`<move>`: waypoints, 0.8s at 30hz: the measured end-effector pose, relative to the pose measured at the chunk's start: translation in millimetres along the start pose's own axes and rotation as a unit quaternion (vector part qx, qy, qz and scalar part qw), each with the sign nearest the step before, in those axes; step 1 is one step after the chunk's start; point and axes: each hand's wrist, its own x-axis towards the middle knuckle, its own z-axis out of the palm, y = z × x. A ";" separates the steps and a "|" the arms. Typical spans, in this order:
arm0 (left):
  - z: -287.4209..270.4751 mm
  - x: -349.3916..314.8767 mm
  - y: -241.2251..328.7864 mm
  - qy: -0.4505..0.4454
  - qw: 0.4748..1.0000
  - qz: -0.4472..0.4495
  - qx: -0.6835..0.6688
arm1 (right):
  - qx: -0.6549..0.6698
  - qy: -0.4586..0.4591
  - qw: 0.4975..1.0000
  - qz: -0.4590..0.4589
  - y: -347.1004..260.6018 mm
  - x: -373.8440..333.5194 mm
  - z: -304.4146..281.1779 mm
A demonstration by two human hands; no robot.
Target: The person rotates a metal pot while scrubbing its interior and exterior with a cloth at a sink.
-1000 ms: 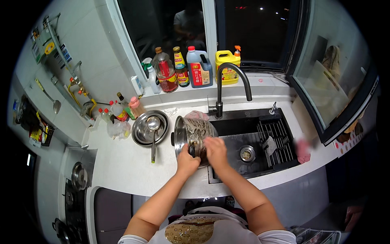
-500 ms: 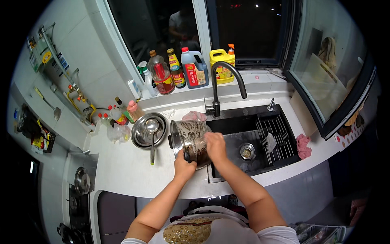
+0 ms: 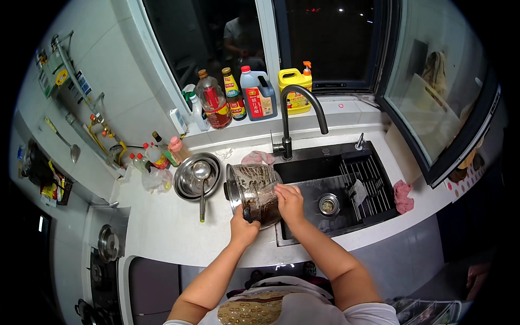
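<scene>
1. Head view, at the counter: A person's left hand [image 3: 245, 228] grips the dark handle [image 3: 247, 213] on the near side of a large metal pot [image 3: 254, 187], tipped over with its mouth facing the person's left. The pot lies at the left end of a black sink [image 3: 311, 187], where the basin meets the white counter [image 3: 157, 227].

2. Head view, at the pot's wall: The right hand [image 3: 291, 205], fingers drawn close together, meets the brown-streaked side of the pot near its base; whether the fingers pinch anything cannot be told from this angle.

3. Head view, around the work: To the left, a ladle [image 3: 201, 171] rests across a metal bowl [image 3: 184, 181], its handle reaching over the near rim. Behind the pot lies a pink cloth [image 3: 258, 157], beside a dark faucet [image 3: 286, 116] arching over the basin. A wire rack [image 3: 379, 187] spans the sink's right end, and a yellow jug [image 3: 296, 81] stands among bottles [image 3: 219, 115] on the windowsill.
</scene>
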 end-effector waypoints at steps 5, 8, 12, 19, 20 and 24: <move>-0.2 -3.8 -9.4 0.008 1.000 0.018 -0.001 | 0.019 -0.071 0.989 -0.126 -23.0 -14.2 -10.1; 2.6 -8.8 -11.2 0.011 1.000 0.007 -0.003 | 0.005 -0.002 0.999 0.036 5.8 -5.2 -6.4; -1.1 -12.9 -11.8 0.021 1.000 0.019 0.004 | 0.047 -0.091 0.980 -0.171 -15.7 -29.2 -16.1; -3.0 -9.5 -11.0 0.005 1.000 0.005 0.001 | 0.005 -0.083 0.974 -0.210 -12.8 -18.5 -10.9; -4.7 -9.7 -11.7 0.007 1.000 0.007 0.002 | 0.034 -0.116 0.963 -0.239 -27.3 -24.7 -11.3; -9.2 -10.7 -10.8 -0.013 1.000 0.015 0.002 | 0.036 -0.080 0.983 -0.161 -15.7 8.6 3.1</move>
